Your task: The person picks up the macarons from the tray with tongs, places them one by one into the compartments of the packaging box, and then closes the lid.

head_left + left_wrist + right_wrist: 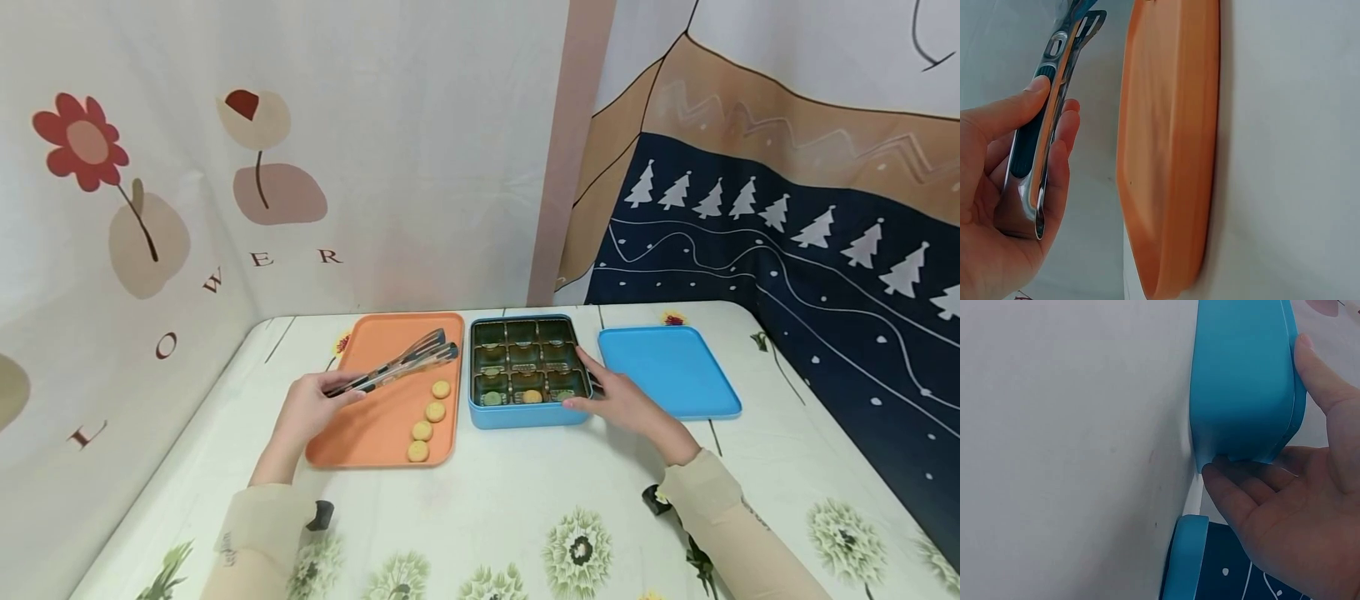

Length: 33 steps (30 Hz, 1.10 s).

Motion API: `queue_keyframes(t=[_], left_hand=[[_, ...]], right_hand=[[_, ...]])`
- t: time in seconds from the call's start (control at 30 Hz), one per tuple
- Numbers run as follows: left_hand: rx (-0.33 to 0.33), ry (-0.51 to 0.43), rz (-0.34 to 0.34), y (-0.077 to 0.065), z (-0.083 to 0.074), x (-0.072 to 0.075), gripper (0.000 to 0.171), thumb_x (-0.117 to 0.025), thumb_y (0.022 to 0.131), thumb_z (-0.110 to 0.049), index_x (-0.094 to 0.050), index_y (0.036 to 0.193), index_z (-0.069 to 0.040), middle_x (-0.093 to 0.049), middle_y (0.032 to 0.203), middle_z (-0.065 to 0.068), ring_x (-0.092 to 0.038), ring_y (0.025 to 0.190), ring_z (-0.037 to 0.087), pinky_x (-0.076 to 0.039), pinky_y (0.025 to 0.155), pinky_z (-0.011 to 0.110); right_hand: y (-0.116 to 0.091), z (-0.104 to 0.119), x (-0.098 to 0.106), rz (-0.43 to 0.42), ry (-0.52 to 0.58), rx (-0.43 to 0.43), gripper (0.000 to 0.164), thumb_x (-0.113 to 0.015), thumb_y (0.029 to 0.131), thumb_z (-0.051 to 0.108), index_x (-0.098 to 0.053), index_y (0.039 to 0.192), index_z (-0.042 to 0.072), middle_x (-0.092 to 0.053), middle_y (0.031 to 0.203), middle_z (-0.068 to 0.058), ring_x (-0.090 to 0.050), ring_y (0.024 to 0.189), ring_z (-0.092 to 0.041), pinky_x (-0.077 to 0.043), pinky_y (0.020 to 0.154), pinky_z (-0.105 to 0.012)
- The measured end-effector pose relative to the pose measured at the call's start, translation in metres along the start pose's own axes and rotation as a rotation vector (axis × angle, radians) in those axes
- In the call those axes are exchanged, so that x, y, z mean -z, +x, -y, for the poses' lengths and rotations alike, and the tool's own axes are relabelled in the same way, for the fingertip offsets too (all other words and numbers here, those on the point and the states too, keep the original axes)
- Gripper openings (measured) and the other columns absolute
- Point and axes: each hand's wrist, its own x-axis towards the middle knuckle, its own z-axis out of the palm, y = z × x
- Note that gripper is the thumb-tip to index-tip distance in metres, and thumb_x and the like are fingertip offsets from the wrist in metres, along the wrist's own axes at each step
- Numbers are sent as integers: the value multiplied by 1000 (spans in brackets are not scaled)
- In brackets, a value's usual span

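My left hand grips a pair of metal tongs with dark handle pads, thumb on one arm and fingers curled beneath the other. The tong tips spread slightly over an orange tray. Several small round yellow cookies lie in a line along that tray's right side. A blue box stands beside the tray, fitted with a dark divided insert. In its front row sit a yellow cookie and greenish ones. At the box's right front corner, my right hand holds its wall and rim between thumb and fingers.
A flat blue lid lies on the table to the right of the box. The table is covered with a white flower-print cloth. Printed fabric hangs behind the table and along its sides.
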Motion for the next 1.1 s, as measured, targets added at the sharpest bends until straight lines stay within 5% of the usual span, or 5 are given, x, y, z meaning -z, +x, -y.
queue_keyframes(t=[0.53,1.1], left_hand=[[44,31,40,-11,10,6,33,-75,90,-24,-73,120,-8,-75,112,15,-65,100,25,-47,75,29],[14,38,86,-17,19,11,32,-76,89,-22,-74,117,-7,-76,107,13,-60,84,14,-44,66,26]], right_hand=[[0,1,0,0,-12,1,98,-66,92,53,-6,162,20,-23,160,-30,-42,137,-51,-44,100,-62],[0,0,0,1,-6,2,98,-66,92,52,-5,162,20,-22,160,-32,-43,136,-51,-46,98,-59]])
